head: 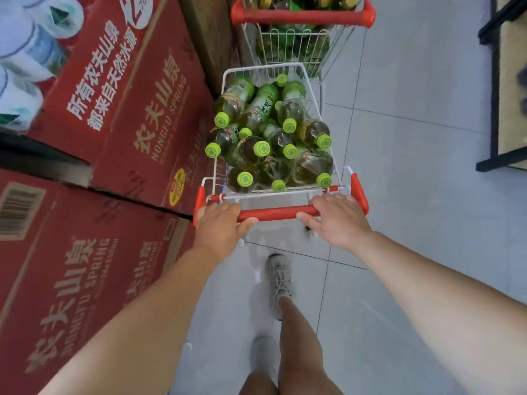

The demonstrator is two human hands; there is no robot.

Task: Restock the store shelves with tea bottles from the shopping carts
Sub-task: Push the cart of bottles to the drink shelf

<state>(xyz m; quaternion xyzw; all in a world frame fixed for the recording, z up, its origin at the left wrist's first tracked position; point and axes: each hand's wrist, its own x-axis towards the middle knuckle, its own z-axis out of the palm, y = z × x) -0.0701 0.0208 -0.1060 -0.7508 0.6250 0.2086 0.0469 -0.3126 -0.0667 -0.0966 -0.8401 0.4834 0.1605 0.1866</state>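
both hands on the bar here. the left hand [219,226] is wrapped round the red push handle [278,212] at its seven o'clock end, fingers over the top and thumb tucked beneath. the right hand [339,220] holds the five o'clock end, fingers curled over, thumb lying along the bar. a firm two-handed hold, nothing else in either palm.

the step looks like wheeling the small wire cart [262,67] toward a shelf. tight lane: stacked nongfu spring cartons [128,95] crowd the nine o'clock side, almost against the basket wall, and a second cart [302,17] sits dead ahead at twelve, nose to nose with this one. best play is to push evenly, ease the front toward one o'clock where the tiled floor [427,166] is open, and go slowly so the load doesn't roll.

and what a load: the near cart is heaped with green-capped tea bottles [251,151], lying every which way, caps mostly facing the person, piled to about rim level. the far cart carries more bottles [293,41] with green labels, and gold-looking caps show above its handle. none shelved from this view. wrapped paper rolls [28,38] sit at ten o'clock on the cartons.
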